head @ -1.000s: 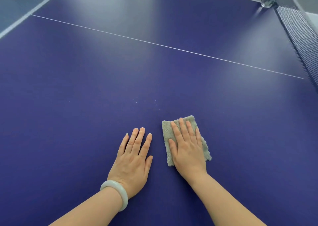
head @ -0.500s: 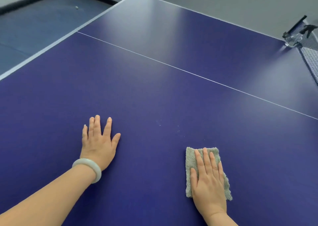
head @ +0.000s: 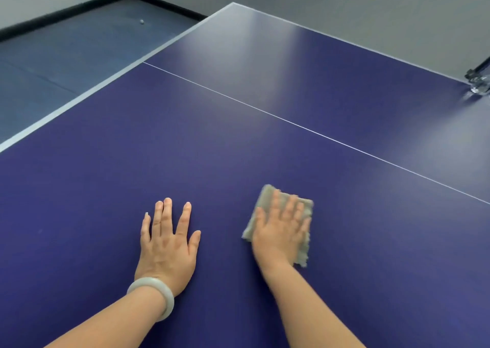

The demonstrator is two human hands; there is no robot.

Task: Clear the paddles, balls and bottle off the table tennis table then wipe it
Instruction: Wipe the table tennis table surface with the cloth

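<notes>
A dark blue table tennis table fills the view, with a thin white centre line running across it. My right hand lies flat with straight fingers on a folded grey cloth, pressing it to the table; the hand and cloth are blurred by motion. My left hand rests flat on the table to the left of the cloth, fingers spread, a pale bangle on its wrist. No paddle or bottle shows on the table.
The net clamp sits at the far right edge. The table's white left edge borders a blue floor, where a small white ball lies near the black skirting. A grey wall stands behind.
My right hand has slid the cloth away from me and to the left, closer to my left hand. The view has lifted, showing more floor and the table's far corner.
</notes>
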